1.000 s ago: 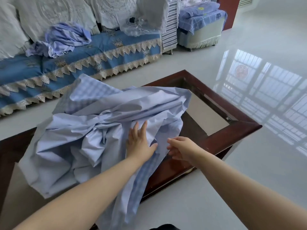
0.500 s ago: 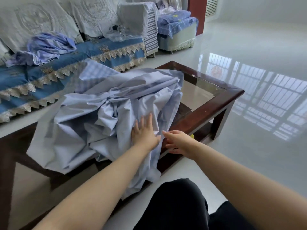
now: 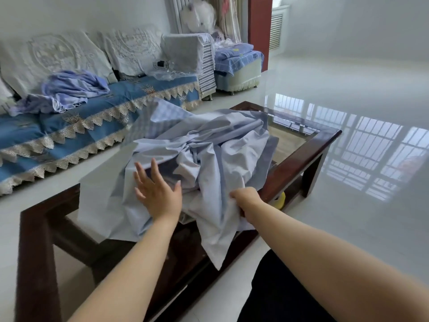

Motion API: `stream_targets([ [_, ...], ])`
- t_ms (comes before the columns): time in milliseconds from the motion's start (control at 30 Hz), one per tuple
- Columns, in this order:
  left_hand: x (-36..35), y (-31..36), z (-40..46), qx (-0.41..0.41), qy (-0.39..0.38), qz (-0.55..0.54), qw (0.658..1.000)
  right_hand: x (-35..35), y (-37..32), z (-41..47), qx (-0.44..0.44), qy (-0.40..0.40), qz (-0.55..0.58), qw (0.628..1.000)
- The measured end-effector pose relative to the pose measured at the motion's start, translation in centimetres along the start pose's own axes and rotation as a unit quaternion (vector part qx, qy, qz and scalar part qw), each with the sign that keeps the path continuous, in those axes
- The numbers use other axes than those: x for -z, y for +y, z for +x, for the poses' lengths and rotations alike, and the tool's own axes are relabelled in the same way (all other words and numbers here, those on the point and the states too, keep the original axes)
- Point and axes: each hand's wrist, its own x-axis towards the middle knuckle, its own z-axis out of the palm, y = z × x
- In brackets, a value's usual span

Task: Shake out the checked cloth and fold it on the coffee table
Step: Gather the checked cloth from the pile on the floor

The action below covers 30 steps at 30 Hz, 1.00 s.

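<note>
The pale blue checked cloth (image 3: 209, 154) lies bunched in a crumpled heap on the glass-topped coffee table (image 3: 311, 149), with one corner hanging over the near edge. My left hand (image 3: 157, 191) is flat on the left part of the heap, fingers spread. My right hand (image 3: 246, 198) is closed on a fold of the cloth at the table's near edge, fingertips buried in the fabric.
A sofa (image 3: 97, 117) with a blue lace-trimmed cover runs behind the table, with another crumpled bluish cloth (image 3: 72, 89) on it. A small stool (image 3: 239, 66) with bedding stands beyond. A yellow object (image 3: 279, 201) sits on the table's lower shelf. Glossy white floor lies to the right.
My left hand slid left across the heap and spread its fingers. My right hand went from hovering beside the cloth to gripping a fold. The view has tilted upward.
</note>
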Motion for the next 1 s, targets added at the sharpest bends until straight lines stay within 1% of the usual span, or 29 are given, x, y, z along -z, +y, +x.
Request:
stream_targets([
  [100,0.4,-1.2,2.1,0.032,0.014,-0.027,0.999,1.7,-0.5,-0.1,0.073,0.080,0.016,0.994],
  [167,0.5,-0.7,3.5,0.054,0.051,-0.073,0.995,3.6,-0.8,-0.6,0.116,0.135,0.028,0.984],
  [200,0.6,-0.2,4.2,0.075,0.069,-0.096,0.990,4.7,-1.0,-0.4,0.127,0.157,0.038,0.979],
  [233,0.8,0.2,5.1,0.108,0.065,-0.121,0.985,5.8,-1.3,-0.5,0.134,0.173,0.053,0.974],
  [267,0.8,0.5,6.0,0.150,0.036,-0.139,0.978,7.0,-1.5,-0.6,0.141,0.185,0.071,0.970],
  [300,0.5,0.7,6.8,0.185,-0.018,-0.135,0.973,8.2,-1.7,-0.6,0.145,0.202,0.082,0.965],
  [333,0.0,0.8,7.5,0.206,-0.082,-0.111,0.969,9.5,-1.6,-0.4,0.152,0.220,0.084,0.960],
  [367,-0.6,1.1,7.9,0.209,-0.143,-0.086,0.964,10.8,-1.7,-1.0,0.159,0.241,0.081,0.954],
  [400,-1.2,1.6,7.9,0.199,-0.193,-0.072,0.958,12.2,-1.6,-1.2,0.170,0.266,0.083,0.945],
  [433,-1.8,2.5,7.6,0.179,-0.218,-0.075,0.956,13.6,-1.4,-1.9,0.174,0.292,0.083,0.937],
  [567,-4.2,9.2,3.2,0.053,-0.236,-0.112,0.964,20.6,0.0,-4.6,0.173,0.399,0.095,0.896],
  [667,-6.2,16.3,-1.3,-0.027,-0.278,-0.159,0.947,27.0,1.9,-6.4,0.139,0.482,0.035,0.865],
  [767,-7.6,23.7,-6.0,-0.080,-0.337,-0.217,0.913,32.9,4.6,-8.8,0.089,0.522,-0.026,0.848],
  [867,-8.3,30.4,-10.7,-0.136,-0.401,-0.274,0.864,37.7,7.9,-11.2,0.041,0.538,-0.100,0.836],
  [933,-8.5,33.9,-13.8,-0.186,-0.443,-0.285,0.829,40.3,10.0,-12.7,0.017,0.532,-0.158,0.831],
  [967,-8.6,35.2,-15.4,-0.209,-0.460,-0.287,0.814,41.5,10.9,-13.4,-0.007,0.518,-0.189,0.834],
  [1000,-9.0,36.2,-16.9,-0.228,-0.467,-0.282,0.806,42.7,11.6,-13.9,-0.037,0.494,-0.228,0.838],
])
